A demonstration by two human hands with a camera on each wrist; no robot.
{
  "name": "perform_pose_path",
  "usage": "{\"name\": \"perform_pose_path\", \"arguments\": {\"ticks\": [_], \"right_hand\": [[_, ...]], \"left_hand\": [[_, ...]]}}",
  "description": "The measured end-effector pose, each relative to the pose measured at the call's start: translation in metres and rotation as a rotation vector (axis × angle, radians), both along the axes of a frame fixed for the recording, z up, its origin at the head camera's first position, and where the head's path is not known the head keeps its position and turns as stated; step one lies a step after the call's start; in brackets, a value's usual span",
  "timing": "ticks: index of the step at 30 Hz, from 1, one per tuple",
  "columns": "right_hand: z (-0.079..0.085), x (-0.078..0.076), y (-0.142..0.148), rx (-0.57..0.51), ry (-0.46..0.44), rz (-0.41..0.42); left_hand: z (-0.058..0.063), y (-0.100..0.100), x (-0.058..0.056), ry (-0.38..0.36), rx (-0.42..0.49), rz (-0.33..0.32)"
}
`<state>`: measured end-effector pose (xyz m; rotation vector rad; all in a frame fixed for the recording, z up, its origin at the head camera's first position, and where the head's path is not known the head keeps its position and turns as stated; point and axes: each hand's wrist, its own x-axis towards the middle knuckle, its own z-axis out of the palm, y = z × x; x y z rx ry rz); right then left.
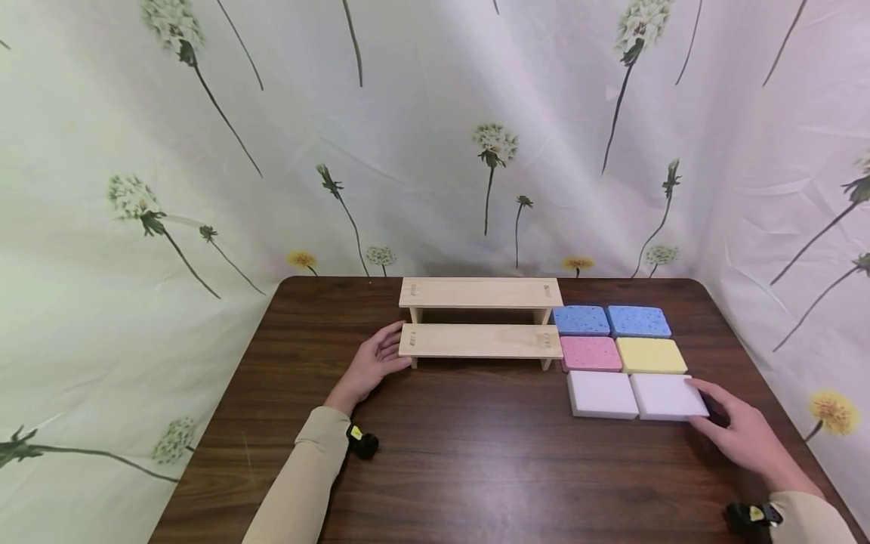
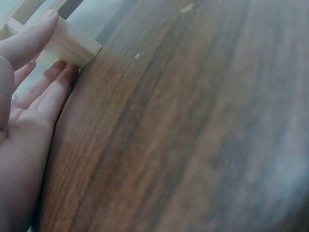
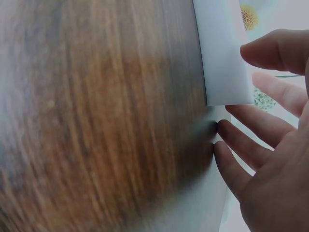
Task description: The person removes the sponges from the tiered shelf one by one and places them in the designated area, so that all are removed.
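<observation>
A light wooden two-step shelf (image 1: pixel 480 341) stands at the back middle of the dark wooden table. My left hand (image 1: pixel 372 361) rests at its left end; the left wrist view shows fairly straight fingers touching its wooden end (image 2: pixel 77 43), the thumb apart from them. At right, my right hand (image 1: pixel 741 431) holds the outer end of the right white sponge (image 1: pixel 666 397) between thumb and index finger. This sponge (image 3: pixel 224 58) lies flat on the table, and the other fingers are spread beside it. Another white sponge (image 1: pixel 603 394) sits on its left.
Behind the white sponges lie a pink sponge (image 1: pixel 590 353) and a yellow sponge (image 1: pixel 651 355). Two blue sponges, left (image 1: pixel 581 320) and right (image 1: pixel 639 321), form the back row. A dandelion-print curtain (image 1: pixel 435 151) hangs behind the table (image 1: pixel 476 468).
</observation>
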<state>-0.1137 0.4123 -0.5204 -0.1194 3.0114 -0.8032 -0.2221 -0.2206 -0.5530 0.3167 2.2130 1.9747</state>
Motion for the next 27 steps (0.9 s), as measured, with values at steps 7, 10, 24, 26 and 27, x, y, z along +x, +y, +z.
{"name": "perform_pose_path", "arguments": {"ticks": [7,10,24,26,27], "right_hand": [[0.001,0.002,0.001,-0.028,-0.005,-0.005],[0.002,0.003,0.001,-0.054,-0.004,-0.008],[0.012,-0.009,-0.008,-0.048,0.124,-0.042],[0.016,-0.015,-0.009,-0.021,0.194,-0.052],[0.018,-0.018,-0.010,0.000,0.220,-0.063]], "left_hand": [[0.000,0.003,-0.002,0.007,0.019,-0.002],[-0.001,0.003,-0.002,0.016,0.038,-0.001],[0.005,0.000,-0.001,0.098,-0.041,0.099],[0.009,-0.004,-0.002,0.167,-0.149,0.156],[0.012,-0.006,-0.003,0.216,-0.231,0.190]]}}
